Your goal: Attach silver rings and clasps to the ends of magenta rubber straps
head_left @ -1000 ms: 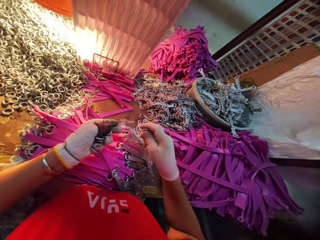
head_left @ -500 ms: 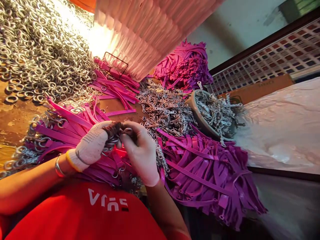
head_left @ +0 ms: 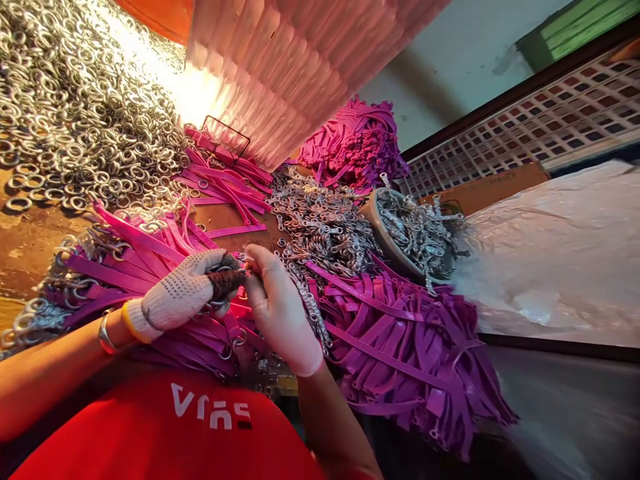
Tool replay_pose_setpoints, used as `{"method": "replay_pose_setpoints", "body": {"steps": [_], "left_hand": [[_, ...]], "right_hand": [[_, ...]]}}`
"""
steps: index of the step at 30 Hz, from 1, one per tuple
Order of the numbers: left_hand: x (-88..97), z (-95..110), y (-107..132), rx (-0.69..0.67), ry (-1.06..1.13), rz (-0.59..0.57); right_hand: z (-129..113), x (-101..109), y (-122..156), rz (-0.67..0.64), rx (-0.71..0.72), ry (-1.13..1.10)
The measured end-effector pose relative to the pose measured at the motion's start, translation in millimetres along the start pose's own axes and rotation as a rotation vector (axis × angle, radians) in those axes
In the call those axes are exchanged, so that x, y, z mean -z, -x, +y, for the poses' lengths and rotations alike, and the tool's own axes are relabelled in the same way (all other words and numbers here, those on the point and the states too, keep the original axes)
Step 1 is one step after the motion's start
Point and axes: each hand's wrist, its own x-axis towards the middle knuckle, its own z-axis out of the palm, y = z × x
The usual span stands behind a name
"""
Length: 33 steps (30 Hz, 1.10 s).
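Observation:
My left hand (head_left: 193, 283), in a white dotted glove with dark, dirty fingertips, is closed on several metal rings (head_left: 219, 305), mostly hidden under its fingers. Close against it, my right hand (head_left: 280, 307) in a plain white glove pinches at the left fingertips; whatever small piece lies in that pinch is hidden. Both hands are held above a heap of pink straps (head_left: 143, 240) with metal rings at their ends. Right of the hands lie purple straps (head_left: 395, 333) and a pile of small metal chain pieces (head_left: 325, 220).
Loose metal rings (head_left: 90, 113) cover the far left. A grey bucket (head_left: 383, 233) of short chains stands at the right, beside wrapped white plastic (head_left: 550, 260). More purple straps (head_left: 355, 143) are heaped behind. A pink pleated shade (head_left: 280, 73) hangs low over the table.
My fingers have shifted: the left fingers now fold over the rings, and the ring seen at my right fingertips before is hidden. The view has moved slightly to the right.

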Motion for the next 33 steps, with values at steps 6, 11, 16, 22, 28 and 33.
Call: {"method": "replay_pose_setpoints", "body": {"steps": [6, 11, 16, 22, 28, 33], "left_hand": [[3.3, -7, -7, 0.057, 0.16, 0.001], [2.4, -5, -15, 0.153, 0.369, 0.052], [7.7, 0, -22, 0.191, 0.573, 0.144], [14.7, 6, -24, 0.263, 0.714, 0.121], [10.3, 6, -24, 0.222, 0.566, 0.129], [2.7, 18, -14, 0.01, 0.2, 0.186]], "right_hand": [[8, -3, 7, 0.063, 0.196, 0.484], [15, 4, -6, -0.133, -0.02, 0.056], [77, 14, -84, -0.109, -0.332, 0.181], [143, -9, -137, -0.246, -0.351, 0.269], [129, -5, -108, -0.285, -0.359, 0.196], [61, 40, -72, -0.348, -0.173, -0.174]]}}
